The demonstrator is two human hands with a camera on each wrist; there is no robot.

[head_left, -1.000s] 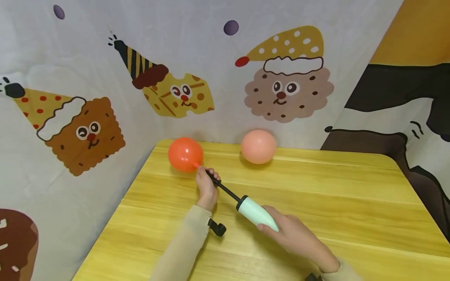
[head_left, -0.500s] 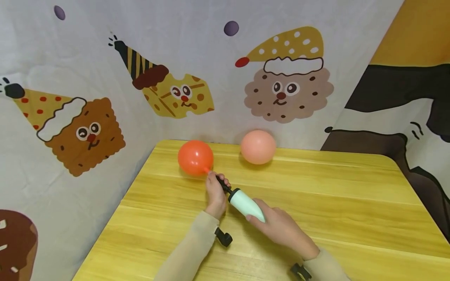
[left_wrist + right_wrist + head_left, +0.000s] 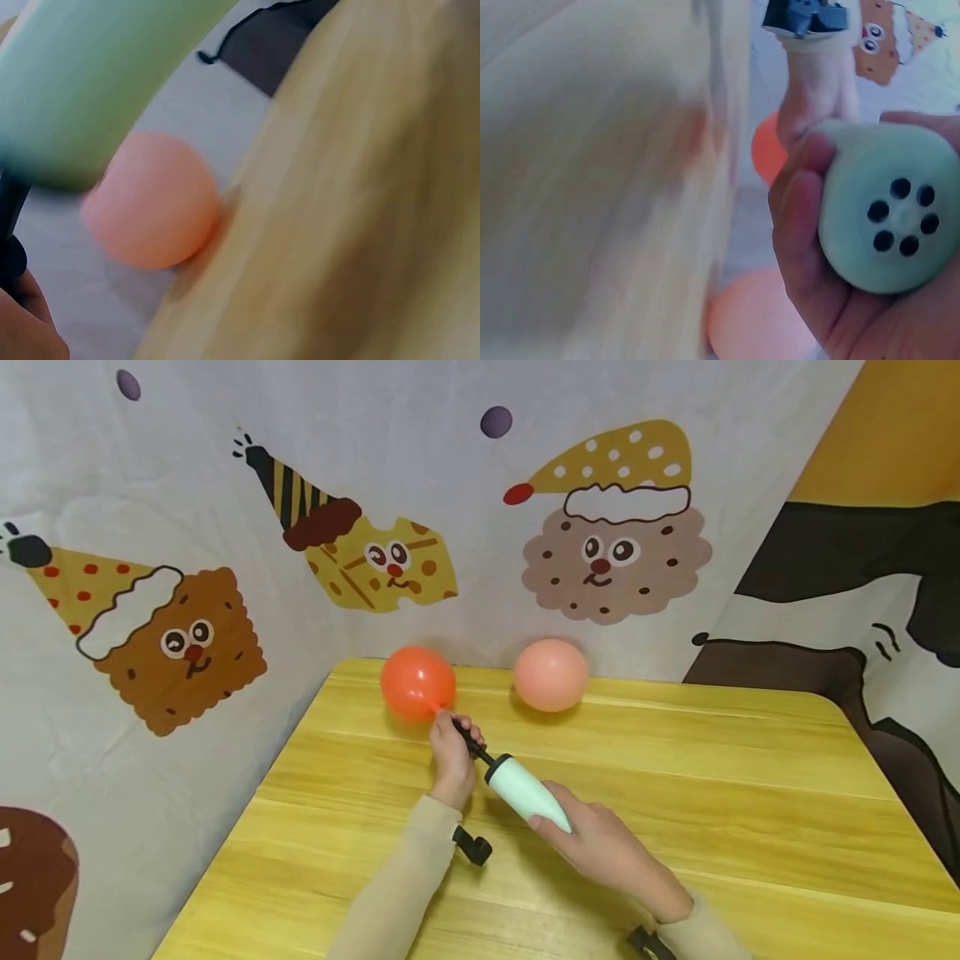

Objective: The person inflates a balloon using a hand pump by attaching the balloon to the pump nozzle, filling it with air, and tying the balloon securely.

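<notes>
A mint-green balloon pump (image 3: 527,792) with a black rod and nozzle end slants between my two hands. My left hand (image 3: 453,752) grips the black end, with the neck of a red balloon (image 3: 417,683) pinched there. That balloon is round and inflated. My right hand (image 3: 600,839) is wrapped round the green body; in the right wrist view the fingers curl about the pump's end (image 3: 904,217), which has several dark holes. Little of the black rod (image 3: 483,755) shows between the left hand and the green body.
An inflated pink balloon (image 3: 551,675) rests on the wooden table (image 3: 712,777) near its back edge, right of the red one. Behind the table hangs a pale cloth (image 3: 465,477) printed with cartoon snacks. Black camera mounts (image 3: 472,846) sit on both wrists.
The green pump body has slid toward my left hand, shortening the exposed rod. Both hands and the red balloon have shifted, the balloon ending slightly right. The pink balloon has stayed put.
</notes>
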